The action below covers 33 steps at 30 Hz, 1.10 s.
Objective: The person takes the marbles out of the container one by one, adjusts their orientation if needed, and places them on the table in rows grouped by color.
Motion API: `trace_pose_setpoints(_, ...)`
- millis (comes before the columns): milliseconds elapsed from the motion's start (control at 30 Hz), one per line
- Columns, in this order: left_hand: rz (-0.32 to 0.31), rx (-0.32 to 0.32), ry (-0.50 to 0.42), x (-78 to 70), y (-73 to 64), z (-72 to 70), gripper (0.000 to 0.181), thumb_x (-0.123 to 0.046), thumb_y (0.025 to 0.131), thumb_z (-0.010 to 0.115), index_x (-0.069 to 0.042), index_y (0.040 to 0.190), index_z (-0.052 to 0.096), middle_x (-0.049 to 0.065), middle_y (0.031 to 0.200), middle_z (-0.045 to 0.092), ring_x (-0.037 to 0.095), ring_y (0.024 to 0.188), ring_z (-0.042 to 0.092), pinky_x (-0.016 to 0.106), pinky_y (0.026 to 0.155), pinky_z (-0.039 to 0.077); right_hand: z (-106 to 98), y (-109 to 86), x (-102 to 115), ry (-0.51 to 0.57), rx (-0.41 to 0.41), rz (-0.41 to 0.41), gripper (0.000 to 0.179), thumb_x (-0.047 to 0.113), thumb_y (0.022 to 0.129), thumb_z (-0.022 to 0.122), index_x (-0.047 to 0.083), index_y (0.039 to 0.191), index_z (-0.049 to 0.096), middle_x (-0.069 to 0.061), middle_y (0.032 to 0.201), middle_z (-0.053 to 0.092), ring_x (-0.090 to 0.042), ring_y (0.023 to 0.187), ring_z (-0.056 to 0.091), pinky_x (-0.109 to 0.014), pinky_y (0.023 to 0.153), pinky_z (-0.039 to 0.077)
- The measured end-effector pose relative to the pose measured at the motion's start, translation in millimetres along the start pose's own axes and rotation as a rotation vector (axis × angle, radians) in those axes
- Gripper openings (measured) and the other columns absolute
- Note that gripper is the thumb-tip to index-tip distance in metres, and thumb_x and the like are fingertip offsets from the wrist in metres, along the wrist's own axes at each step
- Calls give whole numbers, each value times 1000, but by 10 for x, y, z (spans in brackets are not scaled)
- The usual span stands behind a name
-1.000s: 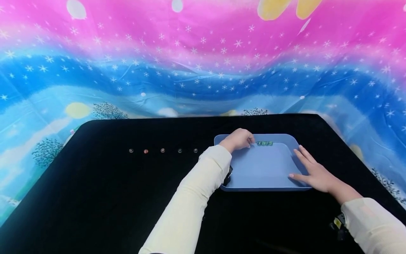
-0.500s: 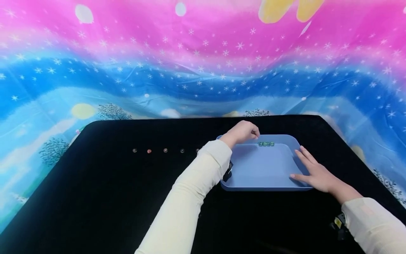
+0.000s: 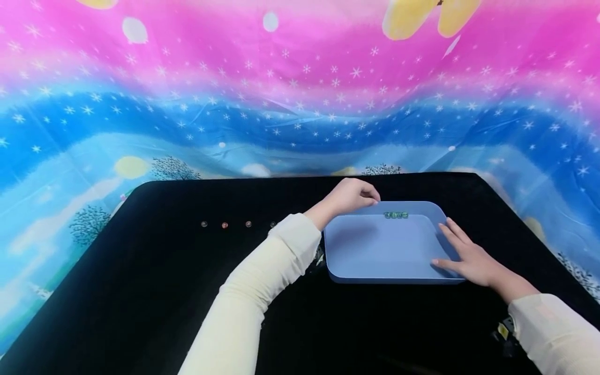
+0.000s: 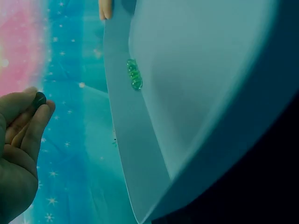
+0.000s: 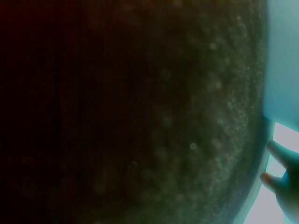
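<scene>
My left hand [image 3: 353,197] is raised over the far left rim of a blue-grey tray [image 3: 365,278]. In the left wrist view, its thumb and fingertips pinch a small dark marble [image 4: 40,99]. Several green glass marbles [image 3: 396,215] lie in a touching row along the tray's far inner side. Fingers spread, my right hand [image 3: 471,260] rests on the tray's right rim. The right wrist view is mostly dark, with only a couple of fingertips [image 5: 268,179] at its right edge.
On the black cloth-covered table [image 3: 140,291], left of the tray, a spaced row of small round marbles [image 3: 225,225] runs sideways. My left sleeve covers the row's right end. A patterned pink and blue curtain [image 3: 300,104] hangs behind the table.
My left hand has risen from inside the tray near the green marbles to above its far rim, then shifted slightly left. The right hand has stayed on the rim.
</scene>
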<state>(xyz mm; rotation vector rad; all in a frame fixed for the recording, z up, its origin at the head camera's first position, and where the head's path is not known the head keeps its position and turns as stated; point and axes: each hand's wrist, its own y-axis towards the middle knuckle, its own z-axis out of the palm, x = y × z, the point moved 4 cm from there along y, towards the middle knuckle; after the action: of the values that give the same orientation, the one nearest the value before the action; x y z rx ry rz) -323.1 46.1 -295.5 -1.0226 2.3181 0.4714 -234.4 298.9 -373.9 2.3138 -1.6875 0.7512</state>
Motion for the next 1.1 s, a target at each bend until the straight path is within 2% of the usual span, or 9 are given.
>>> trace_pose_setpoints(167, -25, -31, -104, 59, -201, -74, 14, -22, 84, 57, -18, 95, 66, -11, 89, 61, -1, 80, 53, 14, 66, 42, 3, 5, -16, -20, -9, -3, 90, 43, 80, 56, 2, 138, -1, -14, 140, -18, -45, 123, -1, -65, 84, 16)
trace_pose_setpoints(333, -79, -38, -264, 126, -408, -153, 13, -22, 83, 59, -19, 92, 66, -10, 91, 61, 1, 84, 54, 18, 69, 44, 0, 6, -20, -25, -13, -2, 90, 43, 81, 56, 2, 138, -1, -13, 140, -19, -46, 122, 1, -64, 83, 17)
trace_pose_setpoints(467, -115, -37, -332, 193, -561, -195, 12, -21, 82, 60, -18, 92, 67, -10, 94, 61, 2, 87, 54, 20, 72, 44, 3, 3, -12, -20, -14, -4, 90, 42, 81, 56, 3, 138, -1, -12, 140, -19, -46, 122, 1, -65, 83, 17)
trace_pose_setpoints(633, -144, -52, -357, 326, -746, -211, 14, -19, 82, 60, -14, 94, 66, -7, 96, 61, 5, 91, 54, 21, 75, 44, 13, 6, -5, -10, -15, -7, 90, 41, 81, 56, 3, 138, -1, -14, 140, -18, -45, 123, -2, -65, 83, 16)
trace_pose_setpoints(900, -221, -66, -327, 588, -1056, -167, 17, -16, 80, 62, -9, 95, 65, -4, 91, 63, 7, 86, 56, 23, 73, 45, 25, 5, 4, -13, -10, -4, 90, 41, 81, 56, 1, 138, -1, -15, 140, -18, -45, 123, -2, -65, 83, 16)
trace_pose_setpoints(1100, -238, -92, -332, 706, -1205, -162, 16, -12, 78, 65, -8, 93, 65, -2, 90, 63, 8, 83, 58, 24, 71, 46, 21, 6, -5, -19, -14, -5, 89, 41, 81, 56, 2, 138, -1, -15, 140, -19, -44, 123, -4, -65, 83, 16)
